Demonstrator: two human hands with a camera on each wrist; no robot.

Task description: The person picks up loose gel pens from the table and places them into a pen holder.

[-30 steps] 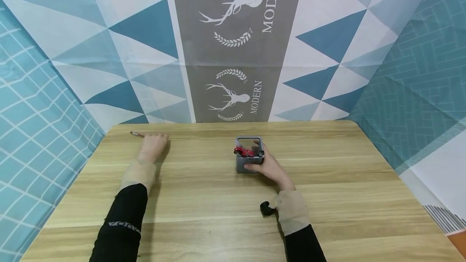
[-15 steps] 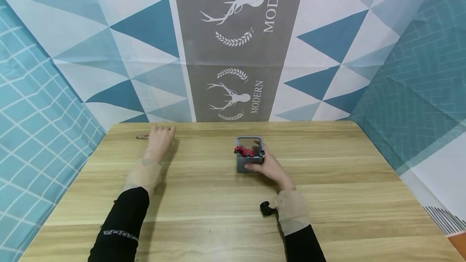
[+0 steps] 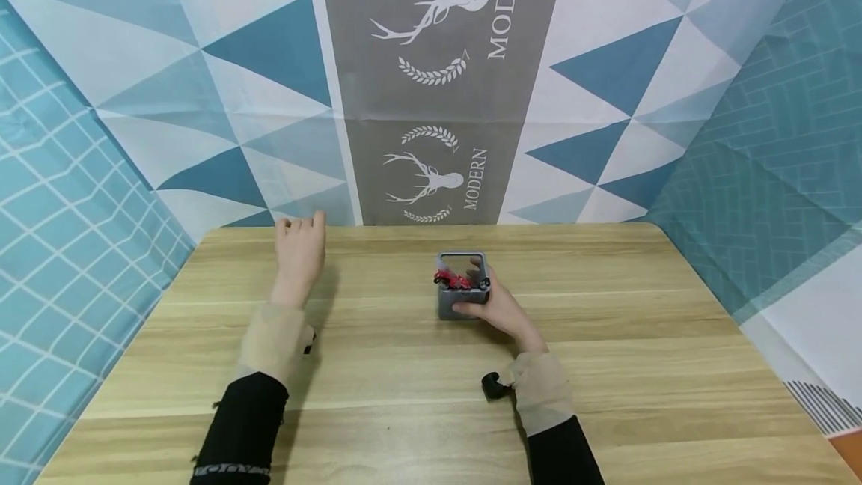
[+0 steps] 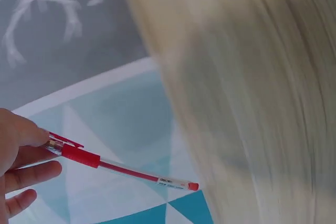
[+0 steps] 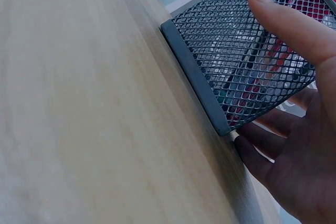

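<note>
My left hand (image 3: 300, 254) is raised above the far left of the table. In the left wrist view its thumb and fingers pinch a red pen (image 4: 126, 169) with a clear barrel and red grip; the head view hides the pen behind the hand. Right of centre, my right hand (image 3: 501, 310) grips a dark mesh pen holder (image 3: 447, 303), which stands upright on the table. Red and dark pens (image 3: 453, 280) show at the holder's top. In the right wrist view, the thumb lies against the mesh wall (image 5: 226, 51), with the other fingers on the far side.
The wooden table (image 3: 390, 395) ends at a patterned cloth backdrop (image 3: 431, 118). A small black object (image 3: 494, 386) hangs by the right cuff. Blue cloths (image 3: 60, 245) border the left side and the right.
My left hand has lifted and shifted right, and the pen that stuck out to its left is now out of sight in the head view. The right hand and pen holder keep still.
</note>
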